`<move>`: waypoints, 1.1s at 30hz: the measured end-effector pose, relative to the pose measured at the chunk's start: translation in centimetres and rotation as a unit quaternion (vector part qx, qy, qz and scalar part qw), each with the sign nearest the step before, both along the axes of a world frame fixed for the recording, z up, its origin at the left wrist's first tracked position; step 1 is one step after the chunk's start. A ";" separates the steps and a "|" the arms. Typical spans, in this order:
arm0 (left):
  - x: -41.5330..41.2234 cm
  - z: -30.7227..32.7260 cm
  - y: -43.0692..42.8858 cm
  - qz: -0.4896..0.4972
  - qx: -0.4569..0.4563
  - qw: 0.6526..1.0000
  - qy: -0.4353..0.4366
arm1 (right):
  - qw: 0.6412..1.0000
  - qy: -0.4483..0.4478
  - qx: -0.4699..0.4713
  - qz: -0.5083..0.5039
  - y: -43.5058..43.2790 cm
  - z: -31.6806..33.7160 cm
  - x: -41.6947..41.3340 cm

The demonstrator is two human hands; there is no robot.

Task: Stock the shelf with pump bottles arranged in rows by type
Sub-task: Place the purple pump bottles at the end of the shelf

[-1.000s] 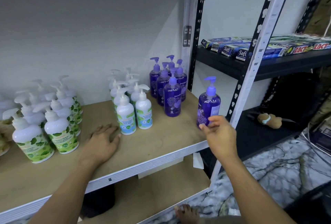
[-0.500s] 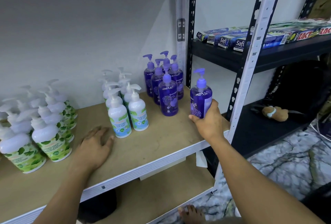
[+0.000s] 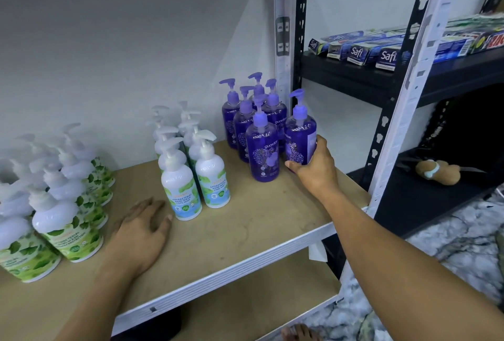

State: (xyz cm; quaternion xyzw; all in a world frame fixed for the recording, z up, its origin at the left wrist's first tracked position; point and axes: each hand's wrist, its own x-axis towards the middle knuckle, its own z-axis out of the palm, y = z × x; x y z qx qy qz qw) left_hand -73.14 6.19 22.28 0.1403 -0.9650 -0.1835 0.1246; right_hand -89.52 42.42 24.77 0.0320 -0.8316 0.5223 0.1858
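Purple bottle (image 3: 300,136) now rests beside its row, right hand (image 3: 316,168) gripping.

Plain grey wall (image 3: 109,40), grey marbled floor (image 3: 450,253), black metal rack (image 3: 354,73) at right, soft even light

Six purple bottles (image 3: 262,155). Mint bottles (image 3: 180,187): two files, about eight in all, the rear ones too blurred to be sure. Leaf bottles (image 3: 68,220): at least eight, cut off by the frame edge. Four Safi boxes (image 3: 357,54) show labels. One plush toy (image 3: 439,174).
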 end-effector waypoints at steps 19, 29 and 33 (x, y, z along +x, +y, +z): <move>0.4 0.8 0.7 -0.003 -0.013 1.000 -0.015 | 0.995 -0.059 -0.064 0.054 1.0 -0.5 -0.9; 0.3 0.6 0.6 -0.001 -0.020 1.000 -0.016 | 0.995 -0.076 0.043 0.041 0.3 0.4 -1.2; 0.4 0.7 0.7 -0.003 -0.020 1.000 -0.011 | 0.998 -0.051 0.042 0.006 0.2 0.3 -1.5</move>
